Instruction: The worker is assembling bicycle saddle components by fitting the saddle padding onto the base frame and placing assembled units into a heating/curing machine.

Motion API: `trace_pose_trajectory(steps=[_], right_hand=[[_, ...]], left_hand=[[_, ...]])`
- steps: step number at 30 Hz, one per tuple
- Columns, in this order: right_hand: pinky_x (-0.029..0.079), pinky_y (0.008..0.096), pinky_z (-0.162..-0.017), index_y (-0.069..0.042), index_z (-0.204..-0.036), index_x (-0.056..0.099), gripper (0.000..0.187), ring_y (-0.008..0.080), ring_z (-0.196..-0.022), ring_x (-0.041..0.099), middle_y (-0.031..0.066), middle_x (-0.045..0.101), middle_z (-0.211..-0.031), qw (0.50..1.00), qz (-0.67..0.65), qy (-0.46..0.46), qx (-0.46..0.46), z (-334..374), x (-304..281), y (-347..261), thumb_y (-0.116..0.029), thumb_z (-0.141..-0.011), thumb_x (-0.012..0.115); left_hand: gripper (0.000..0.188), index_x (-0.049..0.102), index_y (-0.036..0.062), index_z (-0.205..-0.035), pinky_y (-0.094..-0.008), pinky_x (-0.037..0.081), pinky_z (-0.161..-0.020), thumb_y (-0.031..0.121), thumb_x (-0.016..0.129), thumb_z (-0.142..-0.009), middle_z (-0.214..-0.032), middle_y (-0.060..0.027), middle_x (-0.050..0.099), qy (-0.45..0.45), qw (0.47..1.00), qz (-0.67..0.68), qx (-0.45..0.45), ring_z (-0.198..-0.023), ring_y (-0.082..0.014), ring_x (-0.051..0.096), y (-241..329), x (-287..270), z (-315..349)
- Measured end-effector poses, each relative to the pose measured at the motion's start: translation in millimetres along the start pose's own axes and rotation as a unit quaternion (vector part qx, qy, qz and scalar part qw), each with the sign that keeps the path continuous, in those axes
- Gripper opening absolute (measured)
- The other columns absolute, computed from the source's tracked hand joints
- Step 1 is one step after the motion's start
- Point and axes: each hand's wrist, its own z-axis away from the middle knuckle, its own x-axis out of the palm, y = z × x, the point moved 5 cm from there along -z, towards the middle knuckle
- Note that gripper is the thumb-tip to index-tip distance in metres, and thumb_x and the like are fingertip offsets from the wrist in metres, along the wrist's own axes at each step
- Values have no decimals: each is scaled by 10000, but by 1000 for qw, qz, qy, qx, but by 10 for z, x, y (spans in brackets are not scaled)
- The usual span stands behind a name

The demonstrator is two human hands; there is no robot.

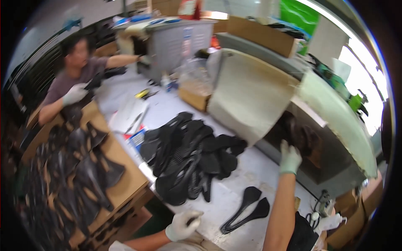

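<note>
My left hand [184, 226], in a white glove, hovers at the table's near edge with its fingers loosely curled and a gap by the thumb; nothing shows in it. My right hand [290, 157], also gloved, reaches into the opening of a grey box-like unit [268, 152]. Its fingers are stretched out beside dark brown, rounded pieces [307, 140]; whether they touch is unclear. Between my arms lies a black piece with two long prongs [247, 209], shaped like a bicycle saddle cover. Beyond it is a heap of similar black covers [188, 154].
At left, a cardboard-topped stack [130, 184] carries many dark saddle-shaped pieces [79, 167]. Across the table a gloved co-worker [77, 75] holds a black piece. Pale sheets [251, 92] hang over the unit's opening. A yellow-and-black tool [142, 93] lies farther back.
</note>
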Motion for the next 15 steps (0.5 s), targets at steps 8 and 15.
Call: trace_pose_trajectory(steps=[8, 15], right_hand=[[556, 365, -949, 56, -1348, 564, 381, 267, -1112, 684, 135, 653, -1210, 999, 38, 25, 10, 2093, -112, -1098, -210, -1078, 528], [554, 310, -853, 20, -1268, 602, 333, 200, -1000, 697, 109, 674, -1169, 998, 61, -9, 20, 3262, -278, -1565, -259, -1097, 538]], left_hand=[[605, 394, 31, -1539, -269, 499, -657, 334, 601, -1059, -1427, -183, 547, 430, 723, 508, -185, -934, -222, 659, 60, -1449, -20], [435, 476, 6, -1472, -272, 475, -813, 147, 580, -1074, -1366, -74, 626, 354, 918, 150, -99, -1110, -196, 617, -1122, -2404, 325]])
